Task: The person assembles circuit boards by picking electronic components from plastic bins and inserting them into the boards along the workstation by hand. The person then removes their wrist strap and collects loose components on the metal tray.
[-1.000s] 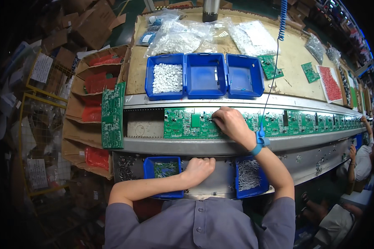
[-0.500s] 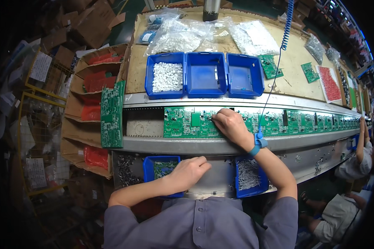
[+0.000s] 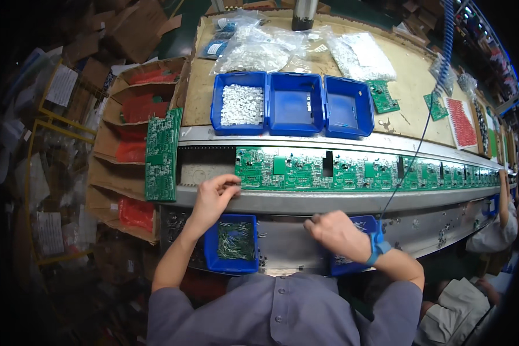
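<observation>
My left hand (image 3: 216,199) is at the near rail by the left end of a row of green circuit boards (image 3: 294,170). Its thumb and fingers are pinched together at the first board's corner; anything between them is too small to make out. My right hand (image 3: 341,235), slightly blurred, hovers over the metal ledge and partly covers a blue bin of thin metal-leaded parts (image 3: 360,224). Its fingers are curled in, and what they hold, if anything, is hidden. On that wrist sits a blue strap (image 3: 378,248) with a cord. Below my left hand stands a blue bin of green leaded parts (image 3: 236,239).
Behind the rail stand three blue bins, one with white connectors (image 3: 242,105). Bags of white parts (image 3: 259,52) lie farther back. A stack of green boards (image 3: 162,155) rests against a cardboard divider box (image 3: 106,155) at left. Another person's arm (image 3: 504,196) reaches in far right.
My right hand has left the boards and come back toward the near right bin. My left hand has moved up and left from above the near ledge to the boards' left end.
</observation>
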`<state>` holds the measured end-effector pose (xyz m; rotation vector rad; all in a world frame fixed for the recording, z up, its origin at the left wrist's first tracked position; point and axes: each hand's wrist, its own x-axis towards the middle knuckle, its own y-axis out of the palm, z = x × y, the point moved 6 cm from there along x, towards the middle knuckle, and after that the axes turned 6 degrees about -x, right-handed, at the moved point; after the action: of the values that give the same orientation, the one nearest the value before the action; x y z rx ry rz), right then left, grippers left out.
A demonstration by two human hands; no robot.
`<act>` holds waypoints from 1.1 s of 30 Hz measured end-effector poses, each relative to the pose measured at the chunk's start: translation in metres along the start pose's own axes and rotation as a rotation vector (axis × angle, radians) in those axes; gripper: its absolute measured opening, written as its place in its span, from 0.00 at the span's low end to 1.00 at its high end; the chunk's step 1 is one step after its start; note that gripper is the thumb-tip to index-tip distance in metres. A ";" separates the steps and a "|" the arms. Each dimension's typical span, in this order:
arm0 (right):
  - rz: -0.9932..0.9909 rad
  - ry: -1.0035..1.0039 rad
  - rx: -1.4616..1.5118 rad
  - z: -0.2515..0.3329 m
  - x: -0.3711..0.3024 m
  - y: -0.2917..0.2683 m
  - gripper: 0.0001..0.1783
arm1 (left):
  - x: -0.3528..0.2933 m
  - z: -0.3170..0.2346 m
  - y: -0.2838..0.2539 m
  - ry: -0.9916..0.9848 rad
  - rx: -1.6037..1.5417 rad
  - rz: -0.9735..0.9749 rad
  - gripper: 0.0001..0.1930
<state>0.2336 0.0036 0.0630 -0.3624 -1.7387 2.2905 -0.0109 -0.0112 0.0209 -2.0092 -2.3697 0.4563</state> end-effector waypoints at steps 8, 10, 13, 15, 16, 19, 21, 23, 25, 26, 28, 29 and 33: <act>0.196 0.120 -0.359 0.012 -0.008 0.061 0.07 | 0.029 -0.025 0.002 0.449 0.478 -0.085 0.07; 0.198 0.117 -0.388 0.012 -0.005 0.064 0.07 | 0.031 -0.023 0.007 0.467 0.529 -0.125 0.06; 0.189 0.045 -0.376 0.012 -0.005 0.063 0.06 | 0.032 -0.029 0.016 0.603 0.768 -0.130 0.06; 0.175 0.025 -0.374 0.013 -0.005 0.061 0.06 | 0.036 -0.024 0.018 0.620 0.803 -0.129 0.07; 0.163 0.014 -0.372 0.013 -0.005 0.060 0.05 | 0.038 -0.024 0.020 0.642 0.835 -0.120 0.07; 0.097 0.038 -0.330 0.014 -0.004 0.057 0.03 | 0.039 -0.028 0.024 0.667 0.875 -0.105 0.07; 0.098 0.044 -0.296 0.014 -0.002 0.054 0.03 | 0.040 -0.029 0.025 0.672 0.890 -0.090 0.05; 0.100 0.052 -0.263 0.014 -0.001 0.049 0.03 | 0.041 -0.029 0.027 0.678 0.904 -0.074 0.02; 0.040 0.057 -0.185 0.015 0.002 0.039 0.04 | 0.041 -0.030 0.028 0.685 0.906 -0.063 0.01; 0.040 0.058 -0.185 0.015 0.004 0.036 0.04 | 0.042 -0.030 0.028 0.685 0.906 -0.062 0.01; -0.043 0.033 -0.118 0.015 0.007 0.026 0.04 | 0.041 -0.031 0.029 0.691 0.906 -0.064 0.01; -0.043 0.032 -0.117 0.014 0.009 0.024 0.04 | 0.041 -0.032 0.029 0.690 0.906 -0.064 0.01; -0.137 0.061 -0.006 0.004 0.017 0.003 0.06 | 0.041 -0.034 0.031 0.694 0.941 -0.043 0.01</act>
<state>0.2166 0.0049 0.0608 -0.3011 -1.6870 2.1560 0.0177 0.0402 0.0396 -1.3467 -1.3752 0.5879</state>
